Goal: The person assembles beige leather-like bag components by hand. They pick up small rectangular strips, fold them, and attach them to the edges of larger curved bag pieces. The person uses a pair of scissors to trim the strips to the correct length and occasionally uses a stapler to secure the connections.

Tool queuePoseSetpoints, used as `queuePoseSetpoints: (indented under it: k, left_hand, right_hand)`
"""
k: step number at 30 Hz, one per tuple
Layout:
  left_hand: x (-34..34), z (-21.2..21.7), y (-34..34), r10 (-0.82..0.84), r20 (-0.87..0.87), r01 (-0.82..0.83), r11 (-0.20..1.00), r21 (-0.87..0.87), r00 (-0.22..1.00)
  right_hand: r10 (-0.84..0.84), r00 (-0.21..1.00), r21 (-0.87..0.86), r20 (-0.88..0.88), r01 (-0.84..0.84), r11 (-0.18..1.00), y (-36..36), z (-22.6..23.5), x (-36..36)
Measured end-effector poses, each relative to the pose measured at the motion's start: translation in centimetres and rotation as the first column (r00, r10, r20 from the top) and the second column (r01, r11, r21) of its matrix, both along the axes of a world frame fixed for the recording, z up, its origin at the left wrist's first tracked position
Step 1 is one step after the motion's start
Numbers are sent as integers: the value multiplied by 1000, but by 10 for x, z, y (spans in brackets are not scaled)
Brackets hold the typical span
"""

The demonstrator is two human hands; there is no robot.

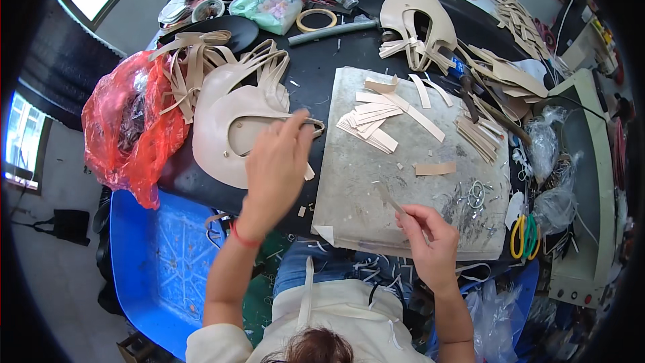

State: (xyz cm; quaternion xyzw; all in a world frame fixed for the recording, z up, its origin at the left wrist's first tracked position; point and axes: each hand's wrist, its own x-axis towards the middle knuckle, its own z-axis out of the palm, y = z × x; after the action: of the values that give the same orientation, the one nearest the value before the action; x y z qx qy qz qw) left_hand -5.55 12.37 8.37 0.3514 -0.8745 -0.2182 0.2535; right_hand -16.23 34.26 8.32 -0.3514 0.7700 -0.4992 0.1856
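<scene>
My right hand (430, 232) pinches one end of a narrow beige strip (388, 196) between thumb and fingers, above the near part of a worn grey board (356, 222). Farther left, my left hand (279, 158) hangs over cream, curved bag-like pieces (213, 131) with a large oval opening and long straps. Its fingers are stretched out and slightly blurred, and nothing shows in them. On the board lies a loose pile of pale strips (376, 117). A short tan strip (435, 169) rests nearer my right hand, and a row of stacked strips (477, 140) sits at the board's right side.
At left are a red plastic bag (127, 128) and a blue tub (168, 255). Along the back lie a tape roll (316, 20), a grey rod (332, 32) and another cream piece (420, 7). Yellow- and green-handled scissors (529, 236) lie beside the board; small metal bits (478, 195) are scattered on it.
</scene>
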Motion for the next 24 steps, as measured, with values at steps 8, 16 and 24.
queuePoseSetpoints:
  k: [8,16,24]
  left_hand:
    - [19,14,8,259,-194,-277,958,-72,946]
    - [77,25,90,424,-370,-96,754,650,827]
    - [95,-9,102,381,-445,324,340,883,811]
  right_hand:
    - [12,843,-61,538,24,998,-2,-5,-12]
    - [90,833,-62,546,-67,996,-10,-6,0]
    - [304,845,-59,441,-311,949,-23,2,26]
